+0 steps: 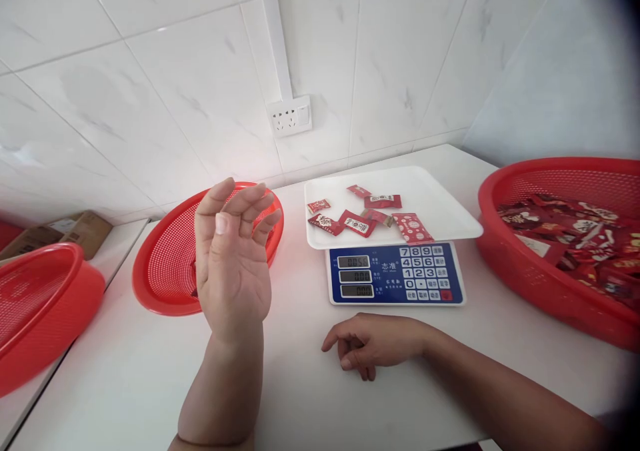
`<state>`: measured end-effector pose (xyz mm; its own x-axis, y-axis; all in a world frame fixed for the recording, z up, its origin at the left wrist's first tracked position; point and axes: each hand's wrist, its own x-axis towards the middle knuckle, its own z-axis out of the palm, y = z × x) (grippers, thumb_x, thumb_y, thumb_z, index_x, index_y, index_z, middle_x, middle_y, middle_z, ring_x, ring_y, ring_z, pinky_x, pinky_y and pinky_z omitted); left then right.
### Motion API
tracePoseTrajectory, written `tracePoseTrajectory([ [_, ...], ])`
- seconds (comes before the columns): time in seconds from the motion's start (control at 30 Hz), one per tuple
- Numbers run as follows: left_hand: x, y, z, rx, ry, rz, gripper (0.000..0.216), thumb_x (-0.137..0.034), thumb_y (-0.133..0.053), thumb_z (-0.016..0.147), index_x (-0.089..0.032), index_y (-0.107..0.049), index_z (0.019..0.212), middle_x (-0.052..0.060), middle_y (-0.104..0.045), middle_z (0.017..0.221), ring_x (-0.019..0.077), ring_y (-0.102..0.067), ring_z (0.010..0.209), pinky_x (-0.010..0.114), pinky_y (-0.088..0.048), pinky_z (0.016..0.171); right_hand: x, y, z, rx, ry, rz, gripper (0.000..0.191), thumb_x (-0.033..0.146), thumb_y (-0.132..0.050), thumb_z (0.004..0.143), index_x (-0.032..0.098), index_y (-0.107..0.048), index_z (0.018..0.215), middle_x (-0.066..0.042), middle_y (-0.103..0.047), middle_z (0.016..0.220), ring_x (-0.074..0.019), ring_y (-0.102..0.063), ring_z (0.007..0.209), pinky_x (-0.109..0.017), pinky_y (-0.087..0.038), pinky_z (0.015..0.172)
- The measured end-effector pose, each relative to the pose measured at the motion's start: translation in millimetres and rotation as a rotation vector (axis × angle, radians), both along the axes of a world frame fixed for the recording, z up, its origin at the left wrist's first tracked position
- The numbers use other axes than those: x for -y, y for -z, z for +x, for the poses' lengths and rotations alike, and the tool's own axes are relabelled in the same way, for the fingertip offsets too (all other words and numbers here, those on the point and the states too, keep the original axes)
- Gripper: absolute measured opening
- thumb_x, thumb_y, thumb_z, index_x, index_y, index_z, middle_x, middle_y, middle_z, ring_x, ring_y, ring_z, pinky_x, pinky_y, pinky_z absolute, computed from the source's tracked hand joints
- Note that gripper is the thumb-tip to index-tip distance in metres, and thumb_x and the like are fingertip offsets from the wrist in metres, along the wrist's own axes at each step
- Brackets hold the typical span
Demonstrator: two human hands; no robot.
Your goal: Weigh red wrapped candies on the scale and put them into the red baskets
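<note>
My left hand (235,264) is raised in front of a red mesh basket (165,244), palm facing me, fingers loosely bent and apart, holding nothing. The basket is partly hidden behind it; a bit of something dark red shows inside. My right hand (377,344) hovers low over the white table in front of a blue digital scale (395,297). Its fingers hang loosely apart with nothing in them. On the scale's white tray (445,217) lie several small red packets (357,224). The scale's display (355,263) is lit with digits.
A large red basket (540,304) full of red packets (585,237) stands at the right, close to the tray. Another red basket (75,311) is at the far left, with a cardboard box (90,234) behind it. A wall socket (290,116) sits above the table (300,397).
</note>
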<state>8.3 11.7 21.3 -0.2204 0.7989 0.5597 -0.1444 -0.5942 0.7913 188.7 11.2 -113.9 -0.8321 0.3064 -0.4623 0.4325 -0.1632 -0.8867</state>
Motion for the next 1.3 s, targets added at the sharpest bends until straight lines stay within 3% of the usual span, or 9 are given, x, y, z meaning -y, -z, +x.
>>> tracePoseTrajectory([
  [0.43,0.5,1.7,4.9,0.009,0.072,-0.001,0.024,-0.039,-0.049,0.09,-0.03,-0.058,0.11,0.003,-0.063,0.11,0.0162,-0.06,0.101,0.031,-0.051,0.087,-2.3,2.9,-0.2,-0.017,0.008,0.015,0.041,0.024,-0.059,0.082,0.015,-0.055,0.122,0.001,-0.06,0.081,-0.0054,-0.059,0.057,-0.018,-0.047,0.057],
  [0.73,0.7,2.6,6.6,-0.078,0.031,-0.038,0.026,-0.044,-0.046,0.09,-0.034,-0.055,0.112,0.0,-0.062,0.116,0.0187,-0.059,0.11,0.036,-0.049,0.092,-2.1,3.9,0.6,-0.024,-0.006,0.036,0.038,0.026,-0.057,0.084,0.014,-0.056,0.119,0.001,-0.06,0.081,-0.0061,-0.06,0.059,-0.019,-0.047,0.059],
  [1.07,-3.4,1.3,7.4,-0.052,0.065,-0.044,0.023,-0.041,-0.049,0.089,-0.033,-0.058,0.11,0.0,-0.064,0.11,0.0174,-0.061,0.101,0.032,-0.052,0.085,-9.7,3.6,-2.3,-0.015,-0.007,-0.08,0.04,0.027,-0.058,0.083,0.012,-0.055,0.12,0.002,-0.061,0.069,-0.008,-0.061,0.057,-0.02,-0.049,0.059],
  [1.3,-8.0,6.1,12.4,-0.024,0.149,-0.052,0.026,-0.038,-0.051,0.089,-0.03,-0.058,0.113,0.003,-0.063,0.11,0.0163,-0.062,0.096,0.031,-0.052,0.083,-10.9,6.3,-2.3,-0.053,0.019,-0.143,0.039,0.028,-0.063,0.081,0.015,-0.058,0.117,0.003,-0.061,0.073,-0.0058,-0.061,0.055,-0.018,-0.049,0.057],
])
